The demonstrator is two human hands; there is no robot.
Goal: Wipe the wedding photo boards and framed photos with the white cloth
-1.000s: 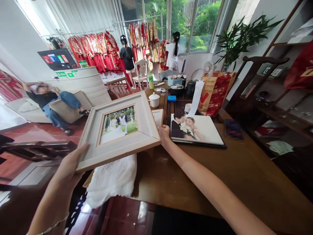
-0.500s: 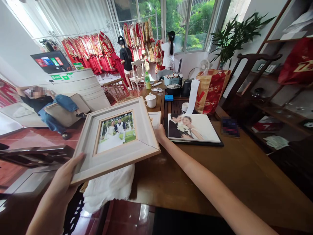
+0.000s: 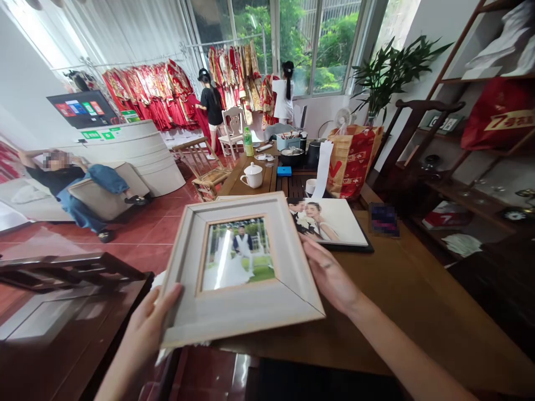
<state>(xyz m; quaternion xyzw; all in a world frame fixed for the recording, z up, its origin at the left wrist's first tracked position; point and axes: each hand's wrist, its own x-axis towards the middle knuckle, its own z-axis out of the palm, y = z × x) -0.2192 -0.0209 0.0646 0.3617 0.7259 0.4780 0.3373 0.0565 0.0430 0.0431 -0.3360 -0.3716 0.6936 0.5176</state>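
Observation:
I hold a pale wooden picture frame [image 3: 251, 301] with a wedding photo in it, low over the front of the brown wooden table [image 3: 401, 301]. My left hand [image 3: 146, 328] grips its lower left corner, thumb on the front. My right hand [image 3: 330, 275] clasps its right edge, fingers against the side. Behind the frame a large wedding photo album [image 3: 334, 220] lies flat on the table. The white cloth under the frame is almost fully hidden.
A white teapot [image 3: 252, 175], a blue box [image 3: 284, 171], a kettle and a red and gold bag [image 3: 353, 159] stand farther back on the table. Shelves line the right wall. A dark wooden chair [image 3: 71, 273] is at left. One person reclines at left, two stand by red dresses.
The frame has come down and to the right, closer to me, now covering the white cloth. My right hand left the table by the album and took hold of the frame's right edge.

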